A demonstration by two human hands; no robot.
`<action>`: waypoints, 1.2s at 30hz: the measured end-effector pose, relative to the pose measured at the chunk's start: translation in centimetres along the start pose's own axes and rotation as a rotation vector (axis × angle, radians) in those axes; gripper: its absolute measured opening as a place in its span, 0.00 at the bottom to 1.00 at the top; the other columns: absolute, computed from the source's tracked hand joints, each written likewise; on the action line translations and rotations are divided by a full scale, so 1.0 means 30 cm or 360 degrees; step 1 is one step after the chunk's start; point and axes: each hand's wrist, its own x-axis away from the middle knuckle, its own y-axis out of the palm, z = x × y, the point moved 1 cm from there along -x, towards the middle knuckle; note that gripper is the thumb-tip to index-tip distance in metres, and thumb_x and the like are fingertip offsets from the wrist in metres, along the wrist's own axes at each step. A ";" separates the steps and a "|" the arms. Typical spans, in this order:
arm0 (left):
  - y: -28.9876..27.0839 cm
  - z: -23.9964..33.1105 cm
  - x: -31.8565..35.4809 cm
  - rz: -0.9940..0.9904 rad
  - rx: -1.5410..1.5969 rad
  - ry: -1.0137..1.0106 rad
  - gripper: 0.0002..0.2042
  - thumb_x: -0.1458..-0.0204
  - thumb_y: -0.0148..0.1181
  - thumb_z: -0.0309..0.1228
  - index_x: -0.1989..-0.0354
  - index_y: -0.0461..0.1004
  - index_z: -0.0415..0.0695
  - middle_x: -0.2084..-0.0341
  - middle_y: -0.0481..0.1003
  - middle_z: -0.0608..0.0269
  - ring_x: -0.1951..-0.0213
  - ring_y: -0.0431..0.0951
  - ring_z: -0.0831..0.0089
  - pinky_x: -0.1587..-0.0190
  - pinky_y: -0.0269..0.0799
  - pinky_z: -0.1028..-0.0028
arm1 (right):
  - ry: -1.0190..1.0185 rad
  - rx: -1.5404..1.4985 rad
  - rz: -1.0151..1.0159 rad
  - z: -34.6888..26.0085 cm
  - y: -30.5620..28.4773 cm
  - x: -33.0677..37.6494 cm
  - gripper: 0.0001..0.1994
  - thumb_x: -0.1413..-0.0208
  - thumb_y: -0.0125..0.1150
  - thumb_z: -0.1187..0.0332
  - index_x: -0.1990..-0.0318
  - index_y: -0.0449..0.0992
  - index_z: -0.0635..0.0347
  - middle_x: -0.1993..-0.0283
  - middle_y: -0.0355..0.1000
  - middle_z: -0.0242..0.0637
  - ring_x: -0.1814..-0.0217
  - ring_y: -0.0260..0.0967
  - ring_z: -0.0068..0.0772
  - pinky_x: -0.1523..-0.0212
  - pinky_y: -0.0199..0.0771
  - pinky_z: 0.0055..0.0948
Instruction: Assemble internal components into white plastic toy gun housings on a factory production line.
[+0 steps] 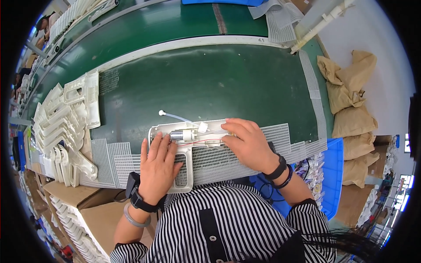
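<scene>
Near the front edge of the green workbench [197, 83], the white housing [189, 162] lies on mesh matting [215, 164], probably for cushioning; the left hand [157, 166] rests open over its left end, seemingly steadying it; the right hand [252, 147] bends over the wires [212, 140], gripping or not, I can't tell

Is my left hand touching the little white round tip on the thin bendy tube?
Apart. The head view shows dark green tabletop between the left hand and the white round tip.

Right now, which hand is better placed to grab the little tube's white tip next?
Probably the left hand: it's at the white casing's left end, nearer the white tip. The right hand is farther away, toward the other end.
</scene>
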 end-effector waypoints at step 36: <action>-0.065 -0.022 -0.402 -0.0187 0.0615 0.0847 0.16 0.51 0.70 0.30 0.52 0.82 0.52 0.51 0.81 0.72 0.43 0.76 0.65 0.30 0.60 0.50 | 0.0322 -0.0363 -0.0216 -0.012 0.027 -0.004 0.07 0.47 0.67 0.73 0.63 0.75 0.62 0.30 0.63 0.48 0.24 0.54 0.55 0.35 0.71 0.45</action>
